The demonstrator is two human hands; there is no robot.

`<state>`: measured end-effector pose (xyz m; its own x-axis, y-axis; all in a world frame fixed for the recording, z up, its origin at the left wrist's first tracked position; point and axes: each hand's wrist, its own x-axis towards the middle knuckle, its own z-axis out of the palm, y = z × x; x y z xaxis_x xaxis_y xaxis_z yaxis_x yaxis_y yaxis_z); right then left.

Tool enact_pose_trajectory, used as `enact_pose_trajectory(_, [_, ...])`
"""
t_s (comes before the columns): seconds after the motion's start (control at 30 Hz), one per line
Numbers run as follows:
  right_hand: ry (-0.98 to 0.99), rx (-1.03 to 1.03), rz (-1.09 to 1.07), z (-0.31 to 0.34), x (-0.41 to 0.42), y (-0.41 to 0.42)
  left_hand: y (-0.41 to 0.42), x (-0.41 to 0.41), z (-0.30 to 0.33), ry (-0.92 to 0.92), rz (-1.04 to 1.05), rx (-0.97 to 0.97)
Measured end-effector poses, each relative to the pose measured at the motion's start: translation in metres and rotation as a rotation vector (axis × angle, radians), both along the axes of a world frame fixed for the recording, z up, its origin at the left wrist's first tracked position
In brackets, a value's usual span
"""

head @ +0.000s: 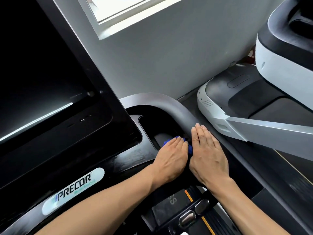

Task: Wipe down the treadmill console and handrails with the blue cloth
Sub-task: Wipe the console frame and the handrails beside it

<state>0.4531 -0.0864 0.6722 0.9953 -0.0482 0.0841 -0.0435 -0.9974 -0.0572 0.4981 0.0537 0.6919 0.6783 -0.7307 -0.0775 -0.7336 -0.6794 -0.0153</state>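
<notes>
Both hands lie side by side on the right end of the black treadmill console [135, 155], just near of a recessed cup pocket [152, 128]. The left hand [171, 160] presses flat on the blue cloth [190, 150], its fingers straight and close together, pointing far and slightly right. Most of the cloth is hidden beneath this hand; only small blue folds show, one at the fingertips by the pocket's near edge and one between the two hands.

The right hand [206, 153] is open too, fingers straight and together, its palm laid over the curved grey handrail [169, 102] where that rail bends round the pocket and runs toward the near right. Its thumb side sits just beside the cloth; whether it touches the cloth cannot be told.

To the left, the console's dark screen [42, 73] fills the far left of the view, tilted. Below it, a white oval badge reading PRECOR [74, 189] sits on the near rim. A second treadmill [237, 106], grey and white, stands to the right against the pale wall [169, 53], under a window [118, 9]. Near the bottom, between the forearms, two metal grip sensors [194, 212] show on a black bar.
</notes>
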Motion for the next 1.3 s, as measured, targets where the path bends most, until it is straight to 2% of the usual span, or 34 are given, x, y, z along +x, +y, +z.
enact_pose_trajectory(0.07, [0.002, 0.005, -0.002, 0.000, 0.000, 0.001, -0.006, 0.009, 0.012, 0.172, 0.172, -0.111])
enact_pose_trajectory(0.13, [0.002, 0.010, -0.005, 0.000, 0.000, 0.001, -0.010, 0.016, 0.018, 0.302, 0.307, -0.065])
enact_pose_trajectory(0.2, [0.001, 0.007, -0.003, 0.000, 0.000, 0.000, -0.009, 0.017, 0.019, 0.356, 0.344, -0.025])
enact_pose_trajectory(0.4, [0.025, -0.003, 0.004, 0.000, 0.000, -0.001, 0.006, -0.015, 0.002, 0.123, -0.059, -0.057])
enact_pose_trajectory(0.53, [0.075, -0.047, 0.069, 0.004, -0.001, -0.012, 0.018, -0.032, 0.001, -0.009, -0.165, 0.061])
enact_pose_trajectory(0.63, [0.126, -0.059, 0.075, 0.007, 0.001, -0.015, 0.032, -0.029, -0.003, -0.026, -0.177, 0.053])
enact_pose_trajectory(0.83, [0.124, -0.024, 0.064, 0.006, -0.001, -0.013, 0.082, -0.026, -0.001, -0.027, -0.234, -0.084])
enact_pose_trajectory(1.03, [0.135, -0.035, 0.069, 0.002, -0.002, -0.013, 0.123, -0.035, 0.004, -0.039, -0.200, -0.168])
enact_pose_trajectory(1.3, [0.199, -0.058, 0.029, 0.009, -0.006, -0.009, 0.187, -0.046, 0.035, 0.053, -0.147, -0.133])
